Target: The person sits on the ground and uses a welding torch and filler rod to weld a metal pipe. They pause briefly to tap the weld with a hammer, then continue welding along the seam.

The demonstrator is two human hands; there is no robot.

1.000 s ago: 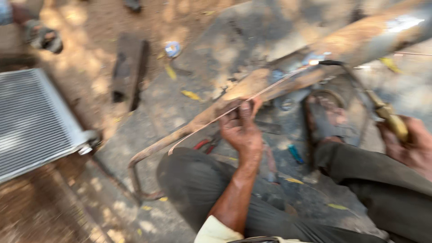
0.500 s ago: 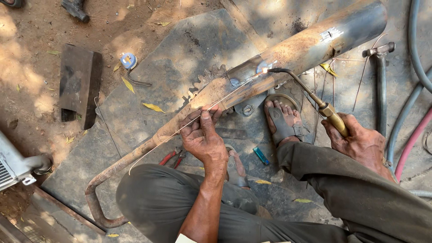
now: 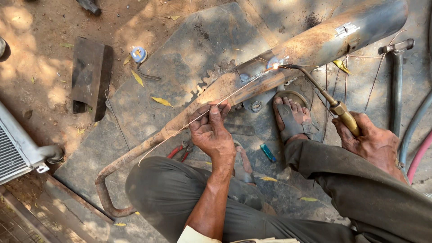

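Left hand (image 3: 211,130) pinched a thin filler rod (image 3: 198,119) between fingertips and thumb, the rod running along the rusty exhaust pipe (image 3: 252,81) up to the bright flame spot. Right hand (image 3: 371,141) was clamped around the brass handle of the torch (image 3: 333,105), whose bent tip met the pipe at that glow, just above the sandalled foot (image 3: 292,117). Open slab lay left of the pipe; hoses (image 3: 411,135) crowded the right edge, a radiator (image 3: 18,148) the left.
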